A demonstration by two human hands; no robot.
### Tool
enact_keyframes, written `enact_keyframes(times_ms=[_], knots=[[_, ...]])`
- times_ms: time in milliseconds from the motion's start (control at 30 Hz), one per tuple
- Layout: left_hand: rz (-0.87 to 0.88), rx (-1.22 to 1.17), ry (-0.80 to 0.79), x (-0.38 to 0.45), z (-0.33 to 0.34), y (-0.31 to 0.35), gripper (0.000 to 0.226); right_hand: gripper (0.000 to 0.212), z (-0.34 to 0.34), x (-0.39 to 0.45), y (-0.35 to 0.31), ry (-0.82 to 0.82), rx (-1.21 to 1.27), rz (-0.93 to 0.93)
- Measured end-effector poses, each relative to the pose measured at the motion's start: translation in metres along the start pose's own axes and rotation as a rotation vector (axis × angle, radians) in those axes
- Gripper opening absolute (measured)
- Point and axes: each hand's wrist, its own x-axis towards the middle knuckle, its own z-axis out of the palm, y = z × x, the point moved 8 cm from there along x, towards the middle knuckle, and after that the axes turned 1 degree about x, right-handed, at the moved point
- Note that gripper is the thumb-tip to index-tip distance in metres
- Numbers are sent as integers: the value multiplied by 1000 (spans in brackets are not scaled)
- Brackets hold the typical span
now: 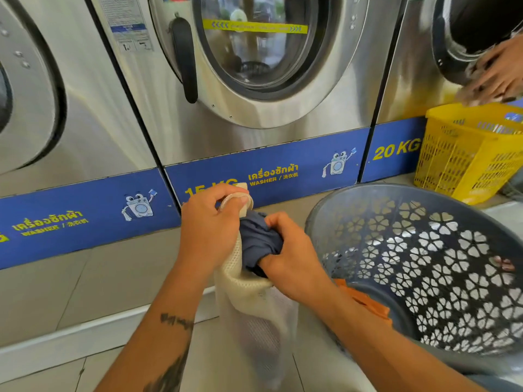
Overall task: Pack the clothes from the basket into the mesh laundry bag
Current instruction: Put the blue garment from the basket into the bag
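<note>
Steel-fronted washing machines (254,89) line the wall of the laundromat, with a blue band of signage along their base and a pale tiled floor (51,292) in front. Low between the person's two hands hangs a cream-white mesh laundry bag (249,306), soft and slack, its weave fine enough that a dim shape shows through the lower part. Its mouth is pulled up and open. The left hand (209,222) has its grip curled and pinching the bag's rim, the folded edge bunched over the thumb and forefinger at the top of the opening. Just beside that grip, on the right, a crumpled slate-blue cloth garment (259,240) sits in the mouth of the bag, half in and half out. The right hand (291,258) has its fingers curled round the garment from the near side, knuckles up, pressing it down against the bag's inner edge. To the right of that grip, touching the forearm, stands a round grey plastic basket with flower-shaped cut-outs (424,250); an orange cloth (365,301) lies over its near rim under the right wrist. Well beyond, at the far right, a yellow plastic lattice basket (464,154) sits on the floor, with another person's blurred hand (495,77) above it.
</note>
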Motion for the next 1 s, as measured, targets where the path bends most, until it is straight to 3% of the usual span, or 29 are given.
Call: enact_keyframes(times_ms=[100, 233, 333, 400, 467, 533, 600, 667, 767, 867, 1000], knots=[[2, -45, -18, -2, 1, 5, 22, 37, 9, -4, -9, -8, 53, -124], [62, -4, -114, -14, 19, 11, 20, 48, 24, -7, -7, -138, 8, -180], [79, -48, -129, -25, 25, 14, 22, 31, 39, 1, 11, -302, -147, -81], [81, -107, -107, -28, 21, 18, 25, 11, 57, 2, 35, -497, -372, 43], [82, -132, -86, -30, 13, 18, 27, 14, 64, -1, 58, -612, -619, 108], [65, -92, -72, -29, 2, 9, 28, 18, 61, -6, 74, -675, -672, 236], [32, -21, -66, -26, -7, -5, 27, 11, 51, -9, 85, -640, -455, 446], [17, 36, -72, -24, -11, -14, 23, 9, 45, -10, 93, -532, -54, 627], [17, 56, -68, -25, -8, -16, 24, 25, 33, -11, 105, -282, 226, 666], [25, 4, -72, -37, 2, -9, 26, 19, 20, -15, 109, -222, 31, 478], [21, -23, -17, -50, 6, -12, 21, 16, 18, -12, 113, -465, -394, 462]])
